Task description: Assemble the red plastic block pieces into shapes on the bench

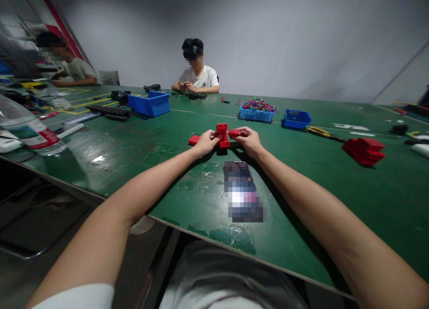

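Both my arms reach out over a green table (134, 161). My left hand (206, 142) is closed on a red plastic block assembly (221, 135) that stands on the table. My right hand (248, 140) pinches a small red piece (233, 133) against the right side of that assembly. Another flat red piece (193, 140) pokes out to the left of my left hand. A phone (243, 190) lies flat on the table just in front of my hands.
A stack of red parts (364, 151) lies to the right, with yellow-handled pliers (320, 131) behind it. Blue bins (150, 103), (296, 119) and a tray of coloured bits (257, 110) stand farther back. A water bottle (28, 130) lies left. Two other people sit across the table.
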{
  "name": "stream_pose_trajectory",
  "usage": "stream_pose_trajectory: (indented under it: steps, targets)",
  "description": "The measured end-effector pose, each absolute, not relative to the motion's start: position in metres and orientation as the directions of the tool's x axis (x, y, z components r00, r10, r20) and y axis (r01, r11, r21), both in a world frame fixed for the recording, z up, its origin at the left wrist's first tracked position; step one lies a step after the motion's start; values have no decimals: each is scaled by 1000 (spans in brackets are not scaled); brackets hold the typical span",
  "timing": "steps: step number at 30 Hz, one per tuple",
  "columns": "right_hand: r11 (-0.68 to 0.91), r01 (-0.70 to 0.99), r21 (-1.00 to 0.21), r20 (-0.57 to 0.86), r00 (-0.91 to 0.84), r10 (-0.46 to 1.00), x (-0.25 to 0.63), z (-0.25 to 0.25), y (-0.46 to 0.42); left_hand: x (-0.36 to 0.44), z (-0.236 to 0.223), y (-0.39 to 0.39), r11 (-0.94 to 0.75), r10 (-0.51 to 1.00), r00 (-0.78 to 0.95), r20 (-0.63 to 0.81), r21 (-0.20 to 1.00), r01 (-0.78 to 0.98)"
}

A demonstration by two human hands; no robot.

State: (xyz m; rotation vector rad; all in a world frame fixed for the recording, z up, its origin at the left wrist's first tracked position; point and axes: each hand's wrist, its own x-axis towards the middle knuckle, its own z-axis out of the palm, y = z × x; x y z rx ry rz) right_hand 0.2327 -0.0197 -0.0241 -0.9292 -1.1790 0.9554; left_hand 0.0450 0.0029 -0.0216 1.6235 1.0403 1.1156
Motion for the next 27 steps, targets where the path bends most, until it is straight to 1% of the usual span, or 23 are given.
stream_pose_trajectory:
  steps: [5,9,11,15,20,27]
  targets:
    - [351,-67,-934,331,211,920,235,-26,-16,44,-22,4,-258,943,251,216,955,149]
    - [368,62,-928,367,323,872,233,-27,-14,44,-22,3,-251,945,250,209,957,146]
    - [362,94,-927,371,345,862,231,-28,-14,44,-22,4,-251,944,256,208,957,146]
    - [338,22,-941,332,258,907,225,-24,-21,44,-24,6,-267,940,259,221,950,161]
    - [314,-13,-949,307,174,936,220,-16,-32,44,-25,6,-269,942,254,220,947,175]
    - [296,-105,-950,282,129,951,219,-12,-35,44,-23,4,-275,945,242,221,937,214]
